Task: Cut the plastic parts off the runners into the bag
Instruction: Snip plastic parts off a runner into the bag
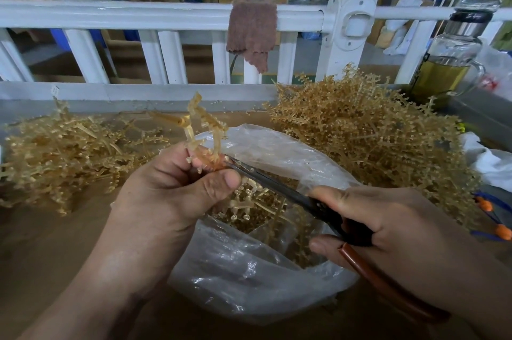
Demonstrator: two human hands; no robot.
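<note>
A heap of uncut amber runners (371, 129) rises on the far right of my bench (41, 242), and a flatter pile of runners (63, 145) spreads along the left. Behind them runs a white railing (138, 13) with a brown cloth (252, 29) draped over it, and a glass bottle (448, 59) of yellowish liquid stands at the right end. The clear plastic bag (249, 278) sits open between my arms, with cut parts (257, 215) lying inside.

My left hand (177, 190) is clamped on one runner (199, 129), thumb pressing it against my fingers, holding it upright over the bag's mouth. My right hand (388, 231) is closed around the handles of the scissors (277, 184), whose dark blades slant up-left and meet the runner just beside my left thumb.
</note>
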